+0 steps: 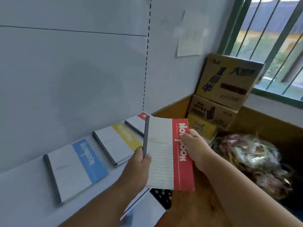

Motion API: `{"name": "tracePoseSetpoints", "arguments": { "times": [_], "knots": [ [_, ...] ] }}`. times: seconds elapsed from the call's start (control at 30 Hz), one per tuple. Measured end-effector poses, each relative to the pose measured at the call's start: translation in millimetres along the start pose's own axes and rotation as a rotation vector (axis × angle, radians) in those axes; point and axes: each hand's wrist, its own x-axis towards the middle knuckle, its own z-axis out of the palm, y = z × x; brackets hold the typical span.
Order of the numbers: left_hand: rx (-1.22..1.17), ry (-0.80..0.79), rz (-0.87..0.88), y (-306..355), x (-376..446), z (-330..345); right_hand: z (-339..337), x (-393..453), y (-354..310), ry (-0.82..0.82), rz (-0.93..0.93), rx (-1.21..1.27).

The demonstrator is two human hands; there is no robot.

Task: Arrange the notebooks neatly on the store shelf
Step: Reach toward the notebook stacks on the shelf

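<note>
**Readable print in the frame**

At centre we read "Notebook" in white letters down the red band of the white lined notebook (168, 153). We make out the same word, blurred, on the blue-banded white notebook (73, 167) at lower left. Print on the yellow-banded notebook (118, 141) and the stacked brown cardboard boxes (227, 79) at right stays illegible to us.

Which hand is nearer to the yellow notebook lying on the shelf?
Left. The left hand grips the held red notebook right beside the yellow notebook; the right hand is on the red notebook's far side.
</note>
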Motion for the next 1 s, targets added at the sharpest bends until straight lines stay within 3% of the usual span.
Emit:
{"name": "tracePoseSetpoints", "arguments": {
  "times": [0.13, 0.23, 0.37, 0.53, 0.73, 0.87, 1.0],
  "knots": [
    [0.069, 0.158, -0.092, 1, 84, 11, 10, 94, -27, -0.037, -0.068, -0.227],
    [0.212, 0.178, -0.206, 3, 132, 15, 13, 158, -47, -0.078, -0.195, -0.44],
    [0.539, 0.241, -0.267, 8, 180, 11, 33, 237, -61, -0.218, -0.301, -0.677],
    [0.739, 0.394, -0.45, 6, 214, 26, 67, 309, -53, -0.413, -0.37, -0.857],
    [0.903, 0.445, -0.619, 20, 229, 48, 70, 345, -52, -0.573, -0.435, -0.966],
    [0.914, 0.487, -0.69, 20, 234, 54, 68, 347, -46, -0.58, -0.456, -0.971],
    [0.923, 0.594, -0.698, 22, 230, 57, 59, 337, -50, -0.537, -0.606, -1.012]
  ]
}}
